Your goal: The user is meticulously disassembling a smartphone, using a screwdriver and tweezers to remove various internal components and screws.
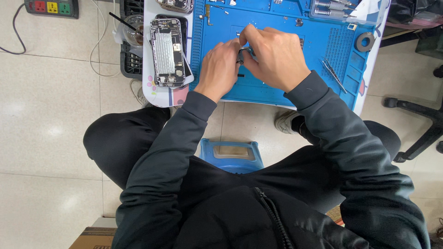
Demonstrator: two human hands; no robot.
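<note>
- A small dark part [240,56] is pinched between the two hands, just above the middle of the blue work mat [277,34]; what kind of part it is cannot be told, since most of it is hidden by fingers.
- The left hand [221,67] is seen curled, its fingers closed narrowly on the left side of the small part, the knuckles turned up towards the camera.
- The right hand [272,55] is laid over the part from the right, its fingers bent and closed on it (the fingertips meet those of the other hand over the part).
- An opened phone [167,53], its inner boards and metal shield exposed, is seen lying at the left edge of the small white table [159,94], just beside the mat and apart from both hands.
- A pair of tweezers [333,74] is lying on the right part of the mat, near the right wrist but not touched.
- A dark ring-shaped roll [365,41] is placed at the mat's right edge.
- A clear box of tools [332,9] is set at the far right corner.
- A power strip [51,8] is seen on the tiled floor, well to the left.
- A blue stool [232,156] is seen between the person's knees.
</note>
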